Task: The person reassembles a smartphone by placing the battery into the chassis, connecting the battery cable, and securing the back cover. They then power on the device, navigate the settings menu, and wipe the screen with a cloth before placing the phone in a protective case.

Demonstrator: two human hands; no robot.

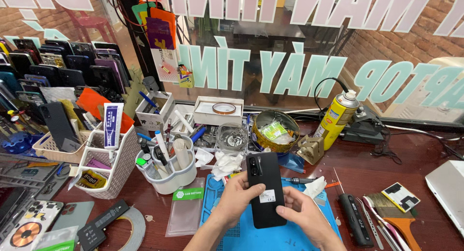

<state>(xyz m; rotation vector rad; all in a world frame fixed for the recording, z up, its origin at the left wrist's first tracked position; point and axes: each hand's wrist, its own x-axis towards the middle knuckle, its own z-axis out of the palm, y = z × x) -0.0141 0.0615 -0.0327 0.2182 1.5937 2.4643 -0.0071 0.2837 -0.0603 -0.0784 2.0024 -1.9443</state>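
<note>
While held upright over a blue work mat (290,234), a black smartphone (263,188) faces back-out. Left hand (237,199) and right hand (303,213) pinch its side edges. It looks light, rigid, slick and fragile; gripping the edges seems safest.

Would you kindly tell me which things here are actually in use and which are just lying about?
In use: black phone, held back-up by left hand and right hand; blue mat beneath.
Lying about: yellow spray can, brush, tape roll, tool cup.
</note>
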